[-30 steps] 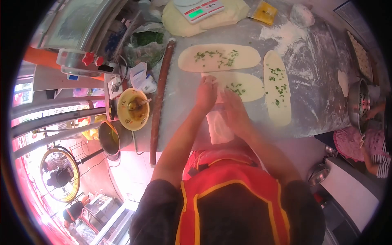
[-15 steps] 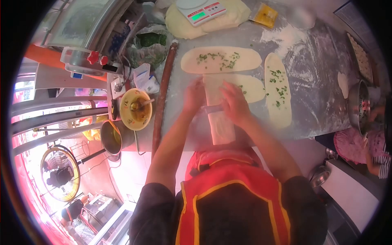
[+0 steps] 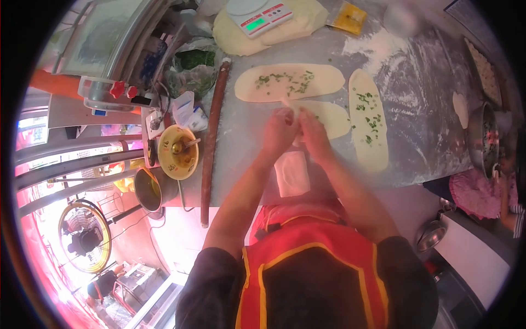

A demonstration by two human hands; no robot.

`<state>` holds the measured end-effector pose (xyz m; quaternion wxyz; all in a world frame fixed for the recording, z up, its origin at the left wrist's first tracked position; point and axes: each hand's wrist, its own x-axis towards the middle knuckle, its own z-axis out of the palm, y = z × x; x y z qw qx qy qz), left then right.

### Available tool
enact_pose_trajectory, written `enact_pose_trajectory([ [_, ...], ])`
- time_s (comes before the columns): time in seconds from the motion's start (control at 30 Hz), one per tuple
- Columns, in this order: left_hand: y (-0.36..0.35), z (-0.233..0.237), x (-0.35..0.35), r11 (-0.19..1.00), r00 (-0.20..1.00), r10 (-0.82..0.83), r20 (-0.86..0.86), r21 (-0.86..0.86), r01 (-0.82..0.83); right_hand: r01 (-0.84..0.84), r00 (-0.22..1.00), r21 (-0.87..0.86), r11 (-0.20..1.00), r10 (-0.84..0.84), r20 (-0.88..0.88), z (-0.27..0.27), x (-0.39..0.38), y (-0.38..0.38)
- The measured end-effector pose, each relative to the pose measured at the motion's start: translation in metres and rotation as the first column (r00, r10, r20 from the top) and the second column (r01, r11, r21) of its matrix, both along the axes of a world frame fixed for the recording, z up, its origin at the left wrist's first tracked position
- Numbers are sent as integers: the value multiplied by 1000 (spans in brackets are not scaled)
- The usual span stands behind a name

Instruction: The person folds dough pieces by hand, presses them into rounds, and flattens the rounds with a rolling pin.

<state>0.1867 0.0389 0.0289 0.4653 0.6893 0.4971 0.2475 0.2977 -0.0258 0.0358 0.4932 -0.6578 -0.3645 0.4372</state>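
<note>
at the left, the bowl (image 3: 166, 163) stands near the table's edge with a spoon (image 3: 193, 142) leaning out of it; an elbow swung wide could catch that handle and slop the yellowish liquid. the rolling pin (image 3: 212, 134) lies lengthwise between the bowl and the hands, and being round it could roll if a forearm brushed it. the left hand (image 3: 280, 131) has its fingers curled narrow around the left end of the middle dough (image 3: 333, 118), which lies on the table (image 3: 241, 159) just below the upper dough (image 3: 246, 85). too hard a squeeze there could thin or tear the sheet, and an uneven pull could skew it. the near flat piece (image 3: 292, 174) lies by the table's front edge, under the wrists, where a dropped wrist could dent it or drag it off. the right hand (image 3: 314, 134) is beside the left, fingers drawn close together on the dough; whether they pinch or only press, i cannot tell. a careless tug could spill chopped greens or stick the middle dough to its upper neighbour. further right, the upright dough (image 3: 368, 156) lies near the middle one's rounded end, so a sideways slip could make the two cling.
</note>
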Motion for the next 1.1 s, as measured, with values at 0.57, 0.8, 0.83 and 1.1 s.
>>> enact_pose_trajectory([
  [0.57,-28,-16,34,772,922,-124,-366,549,321,50,559,-115,992,67,827,-13,101,-17],
  [0.8,-26,-26,51,628,848,-268,-458,584,514,74,532,-311,947,227,816,-13,119,-2],
  [0.83,-26,-24,52,645,855,-272,-442,576,502,54,513,-319,946,247,822,-15,122,-1],
  [1.1,-26,-24,49,677,882,-297,-367,571,466,-10,740,-330,944,229,633,14,121,2],
])
